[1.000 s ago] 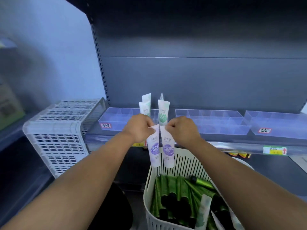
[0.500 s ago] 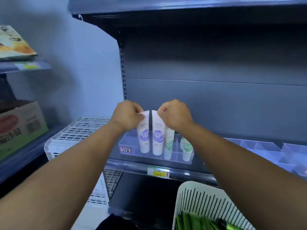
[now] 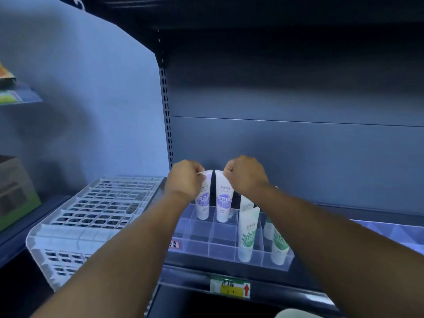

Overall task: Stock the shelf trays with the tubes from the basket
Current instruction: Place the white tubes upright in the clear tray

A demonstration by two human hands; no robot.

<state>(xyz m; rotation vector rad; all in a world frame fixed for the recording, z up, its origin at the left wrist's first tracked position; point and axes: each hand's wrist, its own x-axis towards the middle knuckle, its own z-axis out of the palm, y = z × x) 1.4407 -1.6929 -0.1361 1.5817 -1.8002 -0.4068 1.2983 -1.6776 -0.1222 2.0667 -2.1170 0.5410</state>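
Lowering two purple tubes into the back row of the clear tray (image 3: 229, 253) on the shelf. Left hand (image 3: 185, 180) pinching the crimped top of the left tube (image 3: 203, 203); right hand (image 3: 244, 174) curled round the top of the right tube (image 3: 223, 200). Both hanging cap down, upright, side by side with a narrow dark gap between, caps already at or just inside neighbouring compartments.

Keeping each tube vertical and centred over its own cell, so that the cap is clearing the thin dividers rather than landing on one. Letting the caps reach the floor of the cell before loosening the fingers, probably one hand at a time, since a soft tube released early is likely to be tipping against its neighbour.

Watching the right forearm, passing just above the green tubes (image 3: 246, 235) standing in the front cells: lifting straight up on the way out, not sweeping sideways. Basket rim (image 3: 291, 314) barely showing at the bottom edge, below the shelf, holding the remaining stock presumably.
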